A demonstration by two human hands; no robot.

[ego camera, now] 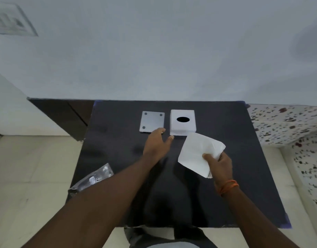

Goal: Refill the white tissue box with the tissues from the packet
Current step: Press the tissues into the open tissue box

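The white tissue box [182, 122] stands near the table's far edge, its dark oval slot facing up. Left of it lies a flat grey base plate [152, 121] with dark round feet. My left hand [156, 143] reaches forward with fingers spread, its fingertips close to the plate's near corner and the box's near-left corner, holding nothing. My right hand [219, 164] grips a stack of white tissues [197, 152] just in front of the box, lifted off the table. The clear plastic packet [93, 178] lies crumpled at the table's left edge.
The dark table [225, 194] ends at a pale wall behind. A brown cabinet [64, 115] stands at the back left. Speckled flooring [288, 122] lies to the right, pale tiles to the left.
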